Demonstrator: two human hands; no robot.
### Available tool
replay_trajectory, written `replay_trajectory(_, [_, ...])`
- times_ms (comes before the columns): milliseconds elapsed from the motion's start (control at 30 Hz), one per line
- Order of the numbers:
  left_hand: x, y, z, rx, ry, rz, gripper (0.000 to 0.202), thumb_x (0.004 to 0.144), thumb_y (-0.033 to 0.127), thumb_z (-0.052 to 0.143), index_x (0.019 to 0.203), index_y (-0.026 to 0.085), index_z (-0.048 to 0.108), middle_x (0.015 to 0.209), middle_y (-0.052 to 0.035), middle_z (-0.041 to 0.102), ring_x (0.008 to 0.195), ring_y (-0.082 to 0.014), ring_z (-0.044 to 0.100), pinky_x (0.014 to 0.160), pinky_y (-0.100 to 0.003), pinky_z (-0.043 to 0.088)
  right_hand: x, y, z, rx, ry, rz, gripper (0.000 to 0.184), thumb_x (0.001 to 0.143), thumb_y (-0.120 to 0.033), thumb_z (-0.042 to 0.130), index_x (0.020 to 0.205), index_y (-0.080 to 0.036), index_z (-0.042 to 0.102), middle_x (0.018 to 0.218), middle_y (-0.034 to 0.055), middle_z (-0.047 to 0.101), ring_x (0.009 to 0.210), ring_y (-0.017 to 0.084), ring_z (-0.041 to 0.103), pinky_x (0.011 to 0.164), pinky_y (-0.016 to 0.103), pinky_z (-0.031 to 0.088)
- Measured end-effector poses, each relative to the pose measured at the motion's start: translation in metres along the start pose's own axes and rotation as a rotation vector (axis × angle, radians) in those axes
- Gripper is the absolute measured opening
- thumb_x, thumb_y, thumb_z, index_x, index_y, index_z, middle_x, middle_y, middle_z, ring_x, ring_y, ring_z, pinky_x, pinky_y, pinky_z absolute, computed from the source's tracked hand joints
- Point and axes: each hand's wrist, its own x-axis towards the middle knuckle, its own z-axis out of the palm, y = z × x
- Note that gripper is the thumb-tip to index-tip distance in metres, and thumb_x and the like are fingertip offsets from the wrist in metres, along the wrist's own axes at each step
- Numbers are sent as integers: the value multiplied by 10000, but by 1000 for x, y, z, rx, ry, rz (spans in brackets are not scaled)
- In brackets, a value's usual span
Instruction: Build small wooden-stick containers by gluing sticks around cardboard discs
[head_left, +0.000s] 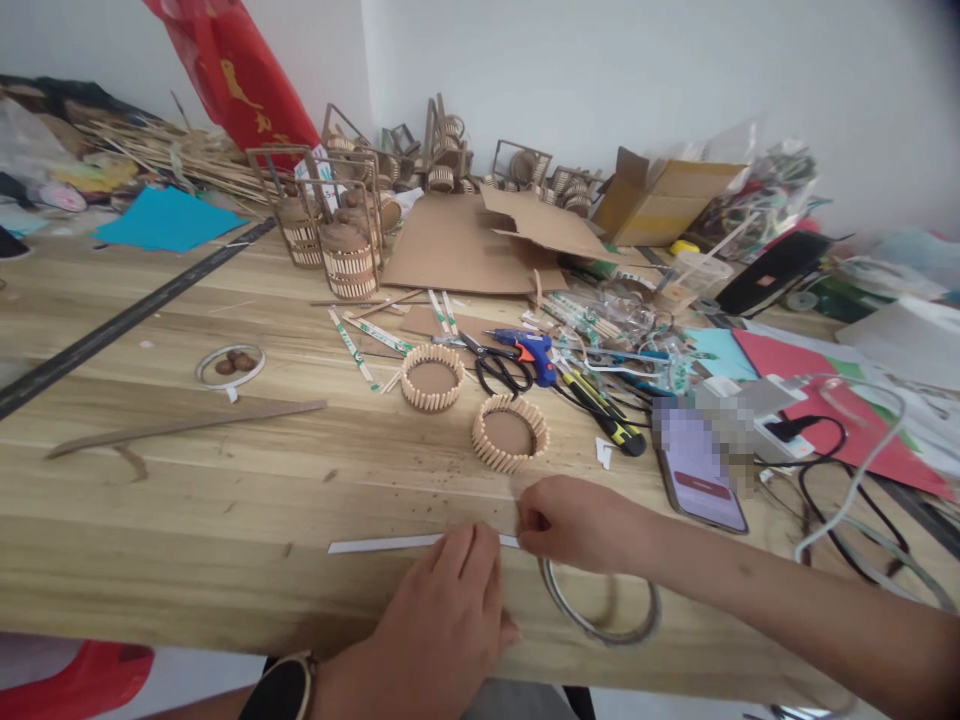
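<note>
The white strip (382, 545) lies flat on the table (225, 480), starting just beyond the roll of tape (604, 636) and running away to the left of it. The left hand (442, 625), left of the roll, presses on the strip with its fingers stretched out and close together, holding nothing. The right hand (570, 522), directly beyond the roll, has its fingers curled and seems to pinch the strip's end. I judge the strip very light, thin and floppy, perhaps sticky, so it is best taken by its ends.
</note>
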Motion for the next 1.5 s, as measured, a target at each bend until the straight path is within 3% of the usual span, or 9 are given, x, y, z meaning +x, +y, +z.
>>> replay_trajectory(167, [0,-1,5,100,116,32,579,817,531,714,1165,70,679,1148,-145,706,1017,-262,622,870,-360,474,7,-10,-2,-35,16,-48,220,750,-201,555,739,-176,773,656,31,668,575,138,481,487,248,262])
replay_trajectory(300, [-3,-2,8,134,75,-7,499,853,508,681,1123,90,704,1142,-147,705,1041,-275,605,877,-395,457,7,-6,-2,-36,12,-50,225,754,-199,546,709,-175,765,632,24,650,551,130,469,481,246,259])
replay_trajectory(467, [-12,-6,8,70,-24,43,465,889,469,653,1139,79,685,1114,-154,701,1012,-262,597,860,-378,457,2,3,-5,-11,4,-46,196,740,-169,550,667,-174,733,575,-6,577,524,111,406,473,239,245])
replay_trajectory(600, [-18,-13,4,43,-12,44,418,905,422,650,1167,98,671,1092,-129,703,952,-236,604,806,-349,477,-4,9,-8,26,-42,-42,208,753,-169,539,643,-175,716,545,-17,565,493,103,424,459,233,251])
replay_trajectory(700, [-17,-15,1,29,-27,20,491,875,446,684,1232,113,638,1061,-107,711,930,-231,612,812,-346,488,-7,9,-9,42,-62,-48,220,764,-178,528,656,-179,720,544,-20,569,488,103,450,457,230,259])
replay_trajectory(833, [-16,-13,1,39,24,0,568,844,504,697,1231,92,638,1126,-126,699,1017,-258,606,855,-356,491,-5,1,-7,32,-54,-49,223,758,-181,529,645,-178,720,524,-21,536,493,110,425,462,236,268])
replay_trajectory(1000, [-20,-12,8,44,-8,34,514,864,448,696,1187,51,652,1162,-143,686,1037,-258,605,850,-337,502,0,-3,-5,12,-22,-64,210,741,-184,543,642,-175,728,536,-15,539,498,111,373,469,243,260])
replay_trajectory(1267, [-28,-17,12,63,12,21,445,915,396,641,1210,62,639,1154,-136,693,1030,-252,615,838,-337,506,1,4,-1,8,9,-74,231,770,-232,545,705,-179,760,626,16,651,542,124,473,477,240,260])
replay_trajectory(1500, [-37,-25,9,144,1,8,371,936,338,616,1188,69,660,1136,-125,707,1043,-263,618,898,-368,475,3,5,0,18,7,-81,243,773,-232,535,682,-176,753,625,20,663,544,129,491,477,241,273])
